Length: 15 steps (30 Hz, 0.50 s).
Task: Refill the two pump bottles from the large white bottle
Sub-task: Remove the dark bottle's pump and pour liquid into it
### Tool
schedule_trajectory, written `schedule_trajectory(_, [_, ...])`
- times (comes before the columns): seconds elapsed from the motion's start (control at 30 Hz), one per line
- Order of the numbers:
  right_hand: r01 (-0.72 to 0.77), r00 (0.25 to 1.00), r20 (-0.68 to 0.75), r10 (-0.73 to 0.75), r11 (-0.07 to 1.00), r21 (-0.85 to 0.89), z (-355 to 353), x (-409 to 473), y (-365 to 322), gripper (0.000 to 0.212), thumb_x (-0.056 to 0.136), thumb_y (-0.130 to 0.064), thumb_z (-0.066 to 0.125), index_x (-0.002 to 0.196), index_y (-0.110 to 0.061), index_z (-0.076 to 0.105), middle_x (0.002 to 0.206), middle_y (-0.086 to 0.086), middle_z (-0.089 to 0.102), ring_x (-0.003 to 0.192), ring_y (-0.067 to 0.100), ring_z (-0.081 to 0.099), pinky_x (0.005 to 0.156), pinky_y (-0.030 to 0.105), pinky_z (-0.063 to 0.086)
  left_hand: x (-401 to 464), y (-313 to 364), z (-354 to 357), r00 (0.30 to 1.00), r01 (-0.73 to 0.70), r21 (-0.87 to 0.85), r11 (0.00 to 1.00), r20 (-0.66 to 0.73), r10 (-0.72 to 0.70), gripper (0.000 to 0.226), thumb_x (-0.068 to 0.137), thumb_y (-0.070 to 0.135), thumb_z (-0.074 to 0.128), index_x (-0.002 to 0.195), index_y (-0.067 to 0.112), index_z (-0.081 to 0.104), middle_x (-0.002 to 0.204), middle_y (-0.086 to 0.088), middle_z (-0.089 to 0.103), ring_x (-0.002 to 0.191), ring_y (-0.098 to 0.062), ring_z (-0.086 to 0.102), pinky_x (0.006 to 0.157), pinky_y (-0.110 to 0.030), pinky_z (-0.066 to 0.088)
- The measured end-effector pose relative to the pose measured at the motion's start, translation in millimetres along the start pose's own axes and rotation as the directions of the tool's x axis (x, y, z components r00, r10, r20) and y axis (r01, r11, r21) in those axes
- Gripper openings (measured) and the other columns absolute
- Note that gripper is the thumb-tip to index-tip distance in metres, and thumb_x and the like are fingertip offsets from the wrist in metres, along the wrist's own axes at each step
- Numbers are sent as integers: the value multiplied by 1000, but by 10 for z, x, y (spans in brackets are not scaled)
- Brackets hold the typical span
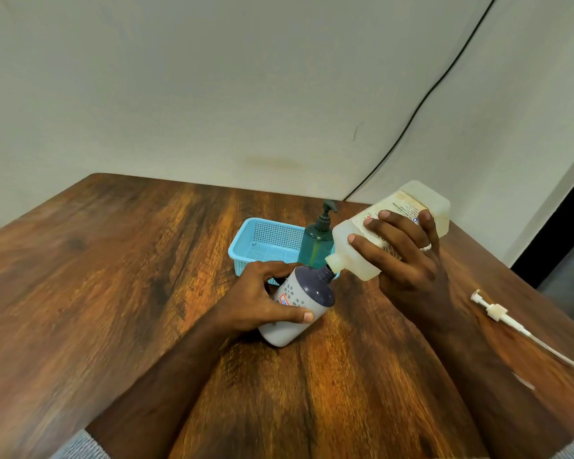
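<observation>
A: Right hand (408, 256)?
B: Grips white bottle (391, 226), tilted, spout at grey bottle (295, 309) mouth, frame centre.
A: Left hand (262, 296)?
B: Grips grey bottle, tilted on surface (113, 260). Green pump bottle (315, 246) just behind.

teal bottle (316, 248), light blue basket (246, 246)

1. The grey bottle (297, 306) sits tilted at the table's (113, 260) centre, held by the left hand (262, 299).
2. The large bottle (388, 230) tips at its 1 o'clock, spout at its neck, in the right hand (405, 256).
3. The basket (265, 241) lies at 11 o'clock; the pump bottle (317, 243) stands at 12.
4. The loose pump (497, 313) lies at 3 o'clock.
</observation>
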State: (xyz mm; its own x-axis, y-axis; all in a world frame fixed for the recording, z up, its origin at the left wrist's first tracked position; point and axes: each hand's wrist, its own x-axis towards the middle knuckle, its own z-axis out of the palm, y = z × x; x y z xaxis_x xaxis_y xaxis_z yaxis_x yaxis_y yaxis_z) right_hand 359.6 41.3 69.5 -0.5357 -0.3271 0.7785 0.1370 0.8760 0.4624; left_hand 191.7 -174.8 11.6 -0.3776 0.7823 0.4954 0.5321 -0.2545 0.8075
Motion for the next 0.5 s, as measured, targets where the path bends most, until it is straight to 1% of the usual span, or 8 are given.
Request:
schedule_trajectory(0.1, [24,1000,-6,-24,1000,-5,-7,23,28,51,87,-10,71,134,-19,53,136,13,55,132,34,46,122,55,14,3,19,13,1000,5,-4,1000,-6,-5,62,62,39,89,120,23,72,112,8,74,109,-15,67,87,-35,56])
schedule_trajectory(0.17, [37,999,-6,-37,999,-9,-22,48,44,58,84,-4,76,134,-20,52,138,11,50,133,33,45,123,53,12,7,28,29,1000,10,-16,1000,-8,-10,62,61,40,89,119,24,71,112,9,74,109,-15,67,87,-35,56])
schedule_trajectory(0.23, [33,999,-9,-33,999,-12,-36,61,56,68,77,-1,83,134,-20,52,139,11,50,135,33,45,122,53,11,14,20,53,1000,5,-23,1000,-1,-5,63,61,39,90,119,23,72,112,9,74,110,-15,67,86,-34,56])
schedule_trajectory(0.3, [27,1000,-7,-27,1000,-5,-35,64,58,74,73,0,87,135,-21,52,137,11,53,135,32,45,122,53,11,11,5,75,1000,4,-34,999,5,-4,64,62,37,91,121,20,72,114,8,74,112,-16,66,89,-35,56])
schedule_trajectory(0.43, [4,1000,-17,-3,1000,15,-32,61,66,70,77,-1,85,134,-22,51,138,9,51,135,31,45,122,53,12,12,-19,103,1000,4,-51,999,-1,-4,66,61,36,92,122,18,71,115,8,74,113,-15,66,90,-39,56])
schedule_trajectory(0.5, [-28,999,-36,30,998,55,-25,64,48,67,77,-1,84,133,-22,52,137,8,51,134,31,46,121,54,15,18,-23,105,1000,19,-73,997,-1,-20,65,62,35,91,122,19,71,116,8,74,113,-13,66,89,-37,57])
